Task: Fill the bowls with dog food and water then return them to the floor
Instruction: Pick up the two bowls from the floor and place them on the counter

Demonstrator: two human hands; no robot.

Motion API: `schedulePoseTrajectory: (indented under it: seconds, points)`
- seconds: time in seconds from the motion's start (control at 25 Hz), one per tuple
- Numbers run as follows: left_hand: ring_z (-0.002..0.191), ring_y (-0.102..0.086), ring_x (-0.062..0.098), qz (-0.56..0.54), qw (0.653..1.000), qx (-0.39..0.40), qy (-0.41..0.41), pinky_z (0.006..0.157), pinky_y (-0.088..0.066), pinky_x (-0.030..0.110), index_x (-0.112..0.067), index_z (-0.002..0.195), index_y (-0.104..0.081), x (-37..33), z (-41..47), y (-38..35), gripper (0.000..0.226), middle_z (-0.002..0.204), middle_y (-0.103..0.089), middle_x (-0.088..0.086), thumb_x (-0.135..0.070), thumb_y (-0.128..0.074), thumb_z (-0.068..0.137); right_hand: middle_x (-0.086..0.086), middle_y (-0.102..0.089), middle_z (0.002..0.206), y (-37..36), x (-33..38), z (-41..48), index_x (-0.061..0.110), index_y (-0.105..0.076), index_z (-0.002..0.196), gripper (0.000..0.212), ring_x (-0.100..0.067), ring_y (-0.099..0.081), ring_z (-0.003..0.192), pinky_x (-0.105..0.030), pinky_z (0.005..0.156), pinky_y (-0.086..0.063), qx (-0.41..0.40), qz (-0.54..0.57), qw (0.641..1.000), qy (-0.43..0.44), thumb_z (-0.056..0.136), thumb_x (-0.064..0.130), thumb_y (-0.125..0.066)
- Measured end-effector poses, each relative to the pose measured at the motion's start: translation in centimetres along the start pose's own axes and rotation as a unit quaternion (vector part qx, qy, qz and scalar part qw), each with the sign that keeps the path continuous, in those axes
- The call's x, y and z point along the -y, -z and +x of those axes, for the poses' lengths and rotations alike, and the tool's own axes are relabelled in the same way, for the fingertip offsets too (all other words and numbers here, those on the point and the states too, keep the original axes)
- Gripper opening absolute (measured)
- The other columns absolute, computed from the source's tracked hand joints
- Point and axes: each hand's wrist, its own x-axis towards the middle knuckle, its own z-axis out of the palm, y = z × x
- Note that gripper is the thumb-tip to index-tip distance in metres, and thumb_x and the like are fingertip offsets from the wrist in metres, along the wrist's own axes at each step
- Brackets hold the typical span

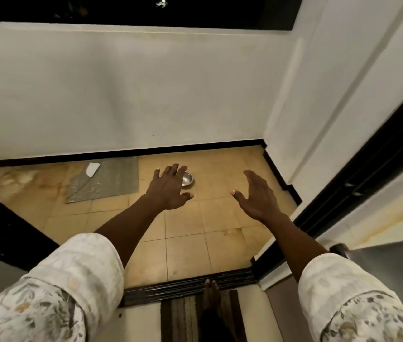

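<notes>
A small steel bowl [188, 180] sits on the tan tiled balcony floor [185, 225], near the low white wall. My left hand [171, 187] is stretched out in front of it with fingers spread, covering the bowl's left side in the view; it holds nothing. My right hand [257, 193] is held out to the right of the bowl, palm facing left, fingers apart and empty. Whether the bowl has anything in it cannot be made out. Only one bowl shows.
A grey mat [111, 180] lies left of the bowl with a white scrap [92, 169] on it. A dark door sill [185, 290] crosses below, my bare foot [211, 296] on a striped rug behind it. A dark sliding door frame [358, 193] stands at right.
</notes>
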Motion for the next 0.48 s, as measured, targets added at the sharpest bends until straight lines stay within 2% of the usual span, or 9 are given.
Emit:
schedulePoseTrajectory:
  seconds: [0.32,0.48]
  points:
    - [0.157,-0.020,0.033,-0.004,0.993,0.038,0.114,0.125,-0.012,0.058,-0.018,0.161,-0.017,4.8,8.8,-0.4,0.094,0.170,-0.020,0.014,-0.063,-0.061,0.092,-0.010,-0.033,0.168,-5.2,-0.9,15.8,0.014,-0.029,0.161,0.076,-0.031,-0.033,0.153,-0.047,0.120,-0.035,0.083,0.035,0.994,0.055,0.101,0.051,-0.059]
    - [0.158,-0.019,0.033,-0.003,0.990,0.048,0.131,0.125,-0.012,0.058,-0.017,0.162,-0.016,6.5,13.2,-0.1,0.093,0.171,-0.019,0.014,-0.062,-0.060,0.093,-0.010,-0.038,0.166,-6.8,-0.5,22.7,0.013,-0.033,0.160,0.074,-0.032,-0.036,0.151,-0.046,0.116,-0.037,0.107,0.061,0.990,0.069,0.101,0.050,-0.060]
